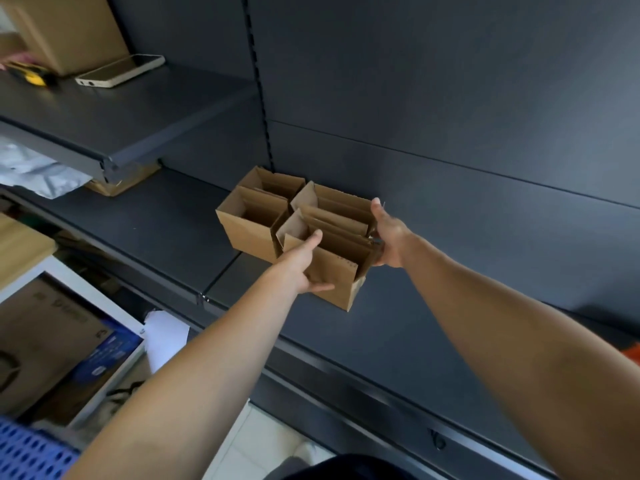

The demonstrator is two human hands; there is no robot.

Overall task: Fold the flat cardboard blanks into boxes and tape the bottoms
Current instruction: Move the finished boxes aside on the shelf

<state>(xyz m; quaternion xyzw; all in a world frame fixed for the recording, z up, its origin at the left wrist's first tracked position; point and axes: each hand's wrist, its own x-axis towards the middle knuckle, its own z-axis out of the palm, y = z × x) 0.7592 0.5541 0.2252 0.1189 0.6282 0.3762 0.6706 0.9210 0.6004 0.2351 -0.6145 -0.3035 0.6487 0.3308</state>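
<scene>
A: What's on the far left from where you stand?

B: A blue perforated crate low down. Higher up, on the upper shelf, there's a big carton, something yellow beside it and a phone lying flat. Under that shelf is a crumpled silver bag.

A: And the boxes?

B: Four small open-topped ones are clustered on the lower shelf, close to the back panel. The three other boxes stand packed together, two on the left and one at the rear right. The nearest box is front right, pressed against them.

A: Who has hold of it?

B: Both hands. The left hand pinches the near long wall, with the thumb hooked over the rim to the inside and the fingers on the outer face. The right hand wraps the box's right end, fingers curled round the corner, thumb sticking up beside the rear box.

A: Lifted or set down?

B: Can't tell — its bottom edge is right at the shelf surface.
</scene>
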